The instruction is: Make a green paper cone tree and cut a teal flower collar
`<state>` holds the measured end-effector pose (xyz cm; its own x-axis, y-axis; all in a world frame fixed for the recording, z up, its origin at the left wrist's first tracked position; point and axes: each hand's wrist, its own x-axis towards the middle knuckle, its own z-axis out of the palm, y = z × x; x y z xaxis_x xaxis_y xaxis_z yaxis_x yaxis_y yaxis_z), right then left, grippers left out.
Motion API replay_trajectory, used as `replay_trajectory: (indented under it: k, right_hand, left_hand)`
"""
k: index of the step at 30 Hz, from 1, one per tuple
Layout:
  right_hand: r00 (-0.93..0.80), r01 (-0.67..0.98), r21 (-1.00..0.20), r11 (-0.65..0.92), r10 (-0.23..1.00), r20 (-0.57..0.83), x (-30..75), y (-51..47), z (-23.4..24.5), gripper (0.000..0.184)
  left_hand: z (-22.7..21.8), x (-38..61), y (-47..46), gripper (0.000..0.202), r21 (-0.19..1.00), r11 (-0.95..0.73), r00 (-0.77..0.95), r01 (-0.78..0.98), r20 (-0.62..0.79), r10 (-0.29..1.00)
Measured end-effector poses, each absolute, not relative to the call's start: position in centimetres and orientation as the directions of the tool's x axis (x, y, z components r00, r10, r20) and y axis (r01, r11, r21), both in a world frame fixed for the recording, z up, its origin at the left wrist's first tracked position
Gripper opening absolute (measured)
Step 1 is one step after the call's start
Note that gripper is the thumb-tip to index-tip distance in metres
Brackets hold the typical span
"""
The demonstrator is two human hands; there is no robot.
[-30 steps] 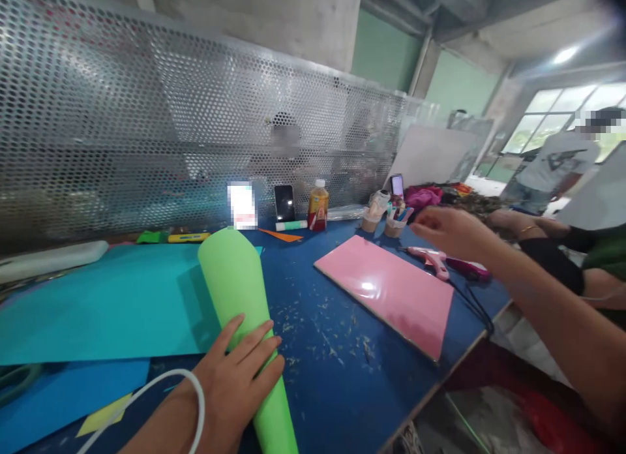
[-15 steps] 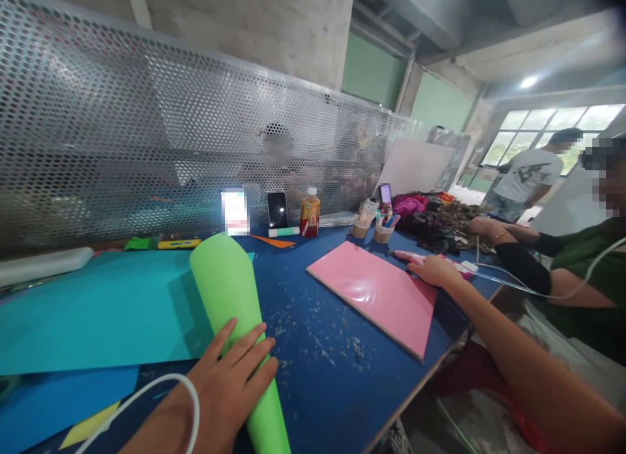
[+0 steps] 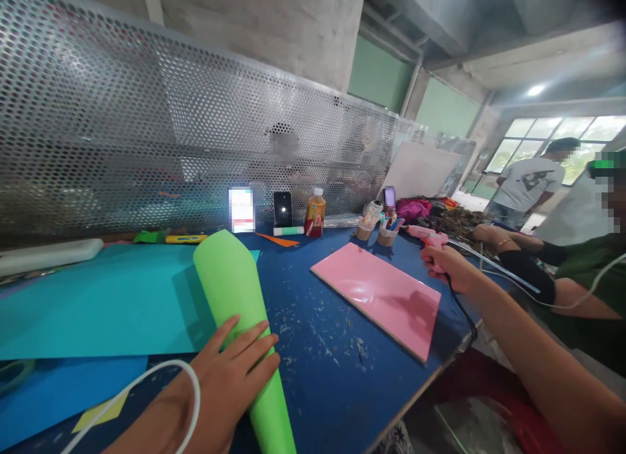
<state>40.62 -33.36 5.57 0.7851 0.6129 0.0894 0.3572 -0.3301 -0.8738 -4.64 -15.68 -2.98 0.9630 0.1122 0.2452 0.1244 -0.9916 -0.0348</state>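
Left hand (image 3: 239, 369) lay open over the green paper roll (image 3: 229, 271) on the worktop (image 3: 317, 395), right hand (image 3: 448, 261) gripped the raised pink glue gun (image 3: 428, 235); drooping cord (image 3: 458, 301) could've snagged tbh.

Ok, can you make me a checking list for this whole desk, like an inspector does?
Surface: blue tabletop, dotted with small flecks or marks
Job's things: rolled green paper; pink glue gun
Clutter: teal sheet, shiny pink pack, drink bottle, pen cup
Hands: left hand lies on the rolled green paper, fingers spread; right hand grips the pink glue gun
Cables: white cable arcs across the left forearm; black cord hangs below the glue gun
Surroundings: perforated metal panel behind; person in a white shirt to the right
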Motion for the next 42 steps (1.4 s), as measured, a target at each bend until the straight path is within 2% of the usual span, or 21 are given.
replay_trajectory:
  k: [5,7,9,12,15,19,22,24,26,29,36,42]
  right_hand:
    - [0.577,0.318,-0.939,-0.131,0.812,0.082,35.3,-31.8,8.0,0.035]
    - [0.395,0.289,-0.957,-0.027,0.914,0.093,33.2,-30.8,8.7,0.034]
    - [0.218,0.347,-0.938,-0.016,0.974,0.065,31.2,-29.5,9.2,0.031]
    - [-0.037,0.493,-0.87,-0.009,0.999,-0.032,28.8,-26.8,9.2,0.028]
    - [-0.245,0.558,-0.827,0.068,0.966,-0.085,26.9,-23.7,8.5,0.026]
    - [-0.213,0.669,-0.741,0.055,0.97,-0.12,26.0,-20.6,6.5,0.031]
    - [-0.13,0.674,-0.738,0.016,0.987,-0.097,26.1,-19.6,4.4,0.033]
    - [-0.157,0.651,-0.755,0.082,0.987,-0.028,26.1,-19.5,3.2,0.028]
    - [-0.258,0.606,-0.768,0.208,0.964,0.057,25.7,-19.5,2.5,0.025]
    - [-0.337,0.538,-0.773,0.337,0.926,0.169,24.7,-19.5,2.0,0.029]
    - [-0.162,0.662,-0.719,0.214,0.977,0.142,23.2,-18.7,0.2,0.034]
    - [-0.137,0.735,-0.646,0.206,0.978,0.156,23.2,-18.3,-0.6,0.031]
  left_hand:
    - [-1.5,-5.2,-15.9,0.048,0.018,-0.989,0.966,0.145,0.215,0.145]
    - [-0.8,-5.5,-16.3,0.055,0.054,-0.986,0.965,0.159,0.201,0.167]
    - [0.0,-5.8,-16.5,0.06,0.073,-0.98,0.962,0.184,0.193,0.195]
    - [0.9,-6.2,-16.5,0.062,0.115,-0.974,0.964,0.198,0.16,0.214]
    - [1.4,-6.6,-16.3,0.065,0.15,-0.971,0.967,0.187,0.144,0.209]
    - [1.3,-6.8,-16.4,0.068,0.167,-0.963,0.957,0.211,0.167,0.239]
    - [0.9,-6.9,-16.7,0.071,0.171,-0.961,0.946,0.219,0.204,0.252]
    - [0.7,-7.1,-16.8,0.072,0.168,-0.959,0.94,0.227,0.22,0.261]
    - [0.7,-7.2,-16.8,0.073,0.163,-0.959,0.938,0.232,0.225,0.265]
    - [1.0,-7.2,-16.8,0.073,0.167,-0.96,0.945,0.223,0.203,0.255]
    - [1.5,-7.0,-16.8,0.069,0.187,-0.959,0.95,0.213,0.191,0.248]
    - [1.4,-7.1,-16.9,0.065,0.199,-0.958,0.948,0.208,0.202,0.248]
